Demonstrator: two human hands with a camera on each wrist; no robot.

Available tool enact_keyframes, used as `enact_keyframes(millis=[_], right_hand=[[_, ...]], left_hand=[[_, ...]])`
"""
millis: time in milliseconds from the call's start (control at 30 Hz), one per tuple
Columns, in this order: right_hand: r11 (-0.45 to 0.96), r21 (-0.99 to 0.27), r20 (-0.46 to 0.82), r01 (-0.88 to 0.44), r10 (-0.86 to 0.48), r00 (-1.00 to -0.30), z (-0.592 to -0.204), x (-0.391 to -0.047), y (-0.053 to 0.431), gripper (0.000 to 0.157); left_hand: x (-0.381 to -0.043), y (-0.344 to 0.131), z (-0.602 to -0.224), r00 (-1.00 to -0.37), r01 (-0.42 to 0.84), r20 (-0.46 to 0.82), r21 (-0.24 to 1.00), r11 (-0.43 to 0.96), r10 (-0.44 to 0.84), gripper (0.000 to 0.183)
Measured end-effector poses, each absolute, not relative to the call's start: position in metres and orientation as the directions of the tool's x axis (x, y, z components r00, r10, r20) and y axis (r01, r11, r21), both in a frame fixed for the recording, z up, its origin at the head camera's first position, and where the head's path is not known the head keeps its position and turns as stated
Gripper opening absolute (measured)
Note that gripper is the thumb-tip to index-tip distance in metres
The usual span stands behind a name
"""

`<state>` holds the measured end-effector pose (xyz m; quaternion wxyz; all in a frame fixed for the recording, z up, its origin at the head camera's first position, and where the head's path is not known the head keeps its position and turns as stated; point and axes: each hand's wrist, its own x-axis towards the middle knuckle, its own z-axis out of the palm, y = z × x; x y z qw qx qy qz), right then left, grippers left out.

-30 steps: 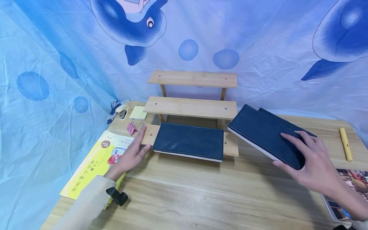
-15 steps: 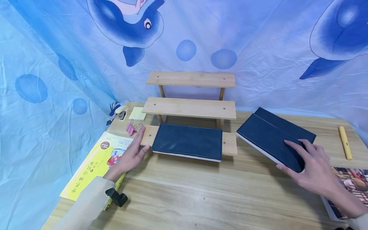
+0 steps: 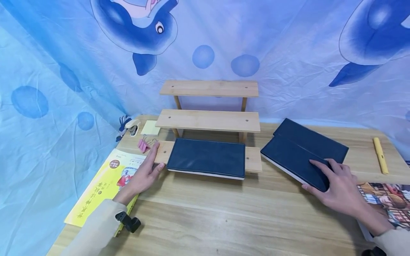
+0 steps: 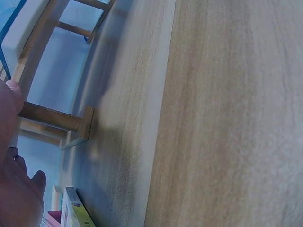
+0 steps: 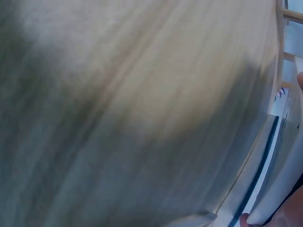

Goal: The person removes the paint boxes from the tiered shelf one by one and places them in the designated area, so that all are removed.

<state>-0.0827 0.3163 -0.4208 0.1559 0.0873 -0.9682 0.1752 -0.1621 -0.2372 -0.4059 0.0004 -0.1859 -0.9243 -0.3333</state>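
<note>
My left hand (image 3: 143, 176) grips the left end of the lowest board of a three-tier wooden shelf (image 3: 208, 120), its thumb at the front edge. On that board lies a dark blue notebook (image 3: 206, 158) with white page edges. At the right, my right hand (image 3: 339, 190) holds a second dark blue notebook (image 3: 294, 160) by its near right corner, thumb at the front edge and fingers spread over the cover. Partly hidden behind it is a third dark blue notebook (image 3: 315, 138) on the table. In the right wrist view, the held notebook (image 5: 284, 175) appears tilted at the edge.
Left of the shelf lie a yellow book (image 3: 102, 188), a pink binder clip (image 3: 143, 145), sticky notes (image 3: 150, 128) and a stapler (image 3: 132, 127). On the right are a yellow pen (image 3: 380, 155) and a picture-covered book (image 3: 384, 202). A blue curtain (image 3: 282, 89) hangs behind the table.
My right hand has lowered its notebook beside the shelf, and more of the notebook behind it shows. My left hand keeps its grip on the board. The head view has shifted slightly.
</note>
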Motion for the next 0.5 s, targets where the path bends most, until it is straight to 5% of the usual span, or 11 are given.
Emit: enact_keyframes(millis=[500], right_hand=[[0.93,-0.294,0.32,-0.221,-0.122,-0.94,-0.44,-0.085,0.314,0.083]], left_hand=[[-0.163,-0.237,-0.405,-0.928,0.354,0.13,0.608,0.711,0.351,0.069]])
